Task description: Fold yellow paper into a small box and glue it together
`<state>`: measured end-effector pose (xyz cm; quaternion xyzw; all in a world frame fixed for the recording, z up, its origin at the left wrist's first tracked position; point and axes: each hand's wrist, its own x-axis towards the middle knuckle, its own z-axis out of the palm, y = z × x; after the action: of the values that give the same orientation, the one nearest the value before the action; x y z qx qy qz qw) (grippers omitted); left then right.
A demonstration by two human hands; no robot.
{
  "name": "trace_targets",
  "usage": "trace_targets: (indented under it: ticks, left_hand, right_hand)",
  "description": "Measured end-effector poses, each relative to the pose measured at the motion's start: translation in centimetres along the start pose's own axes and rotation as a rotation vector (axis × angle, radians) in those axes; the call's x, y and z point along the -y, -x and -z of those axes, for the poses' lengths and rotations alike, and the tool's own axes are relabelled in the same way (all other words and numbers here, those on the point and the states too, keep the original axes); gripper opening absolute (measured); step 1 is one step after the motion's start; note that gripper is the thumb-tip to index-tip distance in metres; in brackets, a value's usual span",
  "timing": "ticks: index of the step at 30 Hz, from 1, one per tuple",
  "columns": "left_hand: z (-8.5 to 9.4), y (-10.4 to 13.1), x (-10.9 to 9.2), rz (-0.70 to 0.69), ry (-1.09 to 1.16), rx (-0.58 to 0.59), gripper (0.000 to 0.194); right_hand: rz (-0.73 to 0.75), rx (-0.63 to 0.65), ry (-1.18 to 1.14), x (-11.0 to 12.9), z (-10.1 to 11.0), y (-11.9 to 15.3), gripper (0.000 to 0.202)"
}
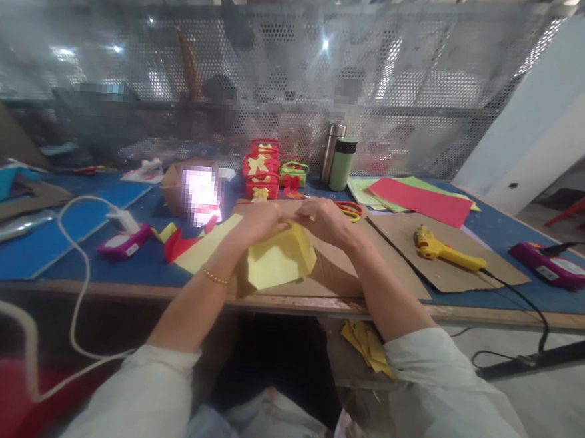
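Observation:
A folded piece of yellow paper (280, 261) stands partly raised over the brown cardboard in front of me. My left hand (265, 222) is closed on its far upper edge. From the other side my right hand (325, 220) bends over the same edge, fingers curled and meeting the left fingertips. The fingertips of both hands are partly hidden behind the knuckles and the paper. Under my left forearm lies a flat yellow sheet (189, 257). Scissors with red and yellow handles (352, 212) rest just beyond my right hand.
Red gift boxes (262, 170) and a green box (294, 174) stand at the back, beside a green tumbler (343, 166). To the right, a yellow glue gun (445, 250) lies on cardboard. A lit phone (201, 196) leans at left, near a purple power strip (124, 242).

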<state>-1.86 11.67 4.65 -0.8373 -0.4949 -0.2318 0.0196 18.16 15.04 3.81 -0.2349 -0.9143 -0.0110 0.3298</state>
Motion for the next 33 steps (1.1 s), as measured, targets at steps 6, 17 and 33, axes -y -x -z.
trace_targets:
  ticks: [6,17,33]
  left_hand:
    - [0.6,0.0,1.6,0.222,0.344,-0.422,0.028]
    - [-0.7,0.3,2.7,0.321,0.37,-0.631,0.028]
    - [-1.1,0.6,2.1,0.308,0.447,-0.644,0.021]
  right_hand:
    - [-0.118,-0.456,-0.218,-0.5,0.9,0.1,0.048]
    - [0.003,-0.276,-0.003,2.1,-1.0,0.1,0.045]
    - [0.111,-0.326,0.216,2.0,-2.2,0.6,0.05]
